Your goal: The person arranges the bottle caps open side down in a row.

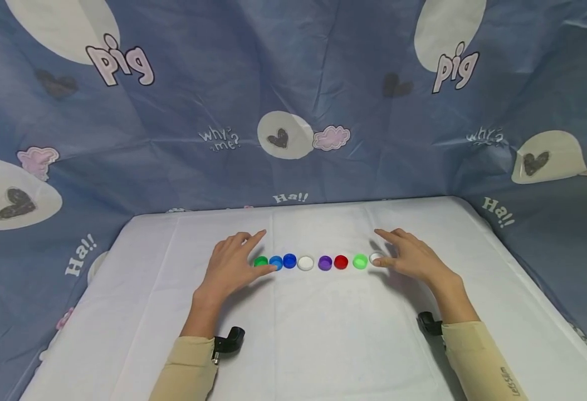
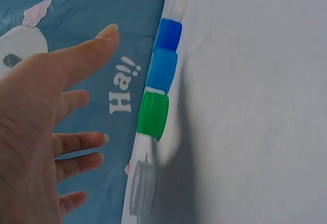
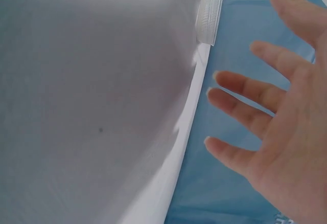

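Several bottle caps lie in a row on the white cloth. From left to right run a green cap (image 1: 260, 260), a light blue cap (image 1: 275, 260), a dark blue cap (image 1: 289, 260), a whitish cap (image 1: 306, 263), a purple cap (image 1: 325, 263), a red cap (image 1: 341, 262), a light green cap (image 1: 360, 261) and a clear ridged cap (image 3: 209, 17). Another clear cap (image 2: 143, 188), beyond the green one, is hidden by my left hand (image 1: 230, 264) in the head view. That hand hovers, fingers spread, at the row's left end. My right hand (image 1: 416, 257) hovers likewise at the right end, holding nothing.
The white cloth (image 1: 323, 340) covers the table, with fold lines running across it. Behind and at the sides hangs a blue printed sheet (image 1: 198, 72). Black wrist mounts (image 1: 230, 341) sit at both sleeve cuffs.
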`<state>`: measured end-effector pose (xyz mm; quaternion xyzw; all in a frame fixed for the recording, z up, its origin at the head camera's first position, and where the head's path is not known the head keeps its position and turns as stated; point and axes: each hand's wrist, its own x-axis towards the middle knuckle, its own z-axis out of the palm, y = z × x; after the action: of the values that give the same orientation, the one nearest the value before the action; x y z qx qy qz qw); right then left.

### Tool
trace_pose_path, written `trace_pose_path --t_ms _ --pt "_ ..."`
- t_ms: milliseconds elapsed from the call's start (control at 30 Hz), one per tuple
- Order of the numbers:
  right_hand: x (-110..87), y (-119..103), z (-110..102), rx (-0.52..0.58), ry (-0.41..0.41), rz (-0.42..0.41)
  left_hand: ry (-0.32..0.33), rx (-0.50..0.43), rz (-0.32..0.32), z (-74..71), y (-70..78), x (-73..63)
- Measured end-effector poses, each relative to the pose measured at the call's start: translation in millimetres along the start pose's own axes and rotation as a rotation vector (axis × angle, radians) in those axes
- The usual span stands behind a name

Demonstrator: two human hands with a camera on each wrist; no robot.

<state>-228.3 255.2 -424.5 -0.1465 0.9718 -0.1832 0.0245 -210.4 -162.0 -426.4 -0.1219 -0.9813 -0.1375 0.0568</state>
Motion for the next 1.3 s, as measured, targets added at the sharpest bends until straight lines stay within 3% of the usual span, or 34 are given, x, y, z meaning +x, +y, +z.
trace_pose_path --t_ms 400,1300 --pt "1.0 -2 0 -0.001 -0.022 0.034 0.002 -0.041 0.033 6.4 17.6 6.3" --pt "-0.4 3 -2 -0.009 -0.047 0.064 -0.019 -0.011 0.118 21.9 63.4 23.1"
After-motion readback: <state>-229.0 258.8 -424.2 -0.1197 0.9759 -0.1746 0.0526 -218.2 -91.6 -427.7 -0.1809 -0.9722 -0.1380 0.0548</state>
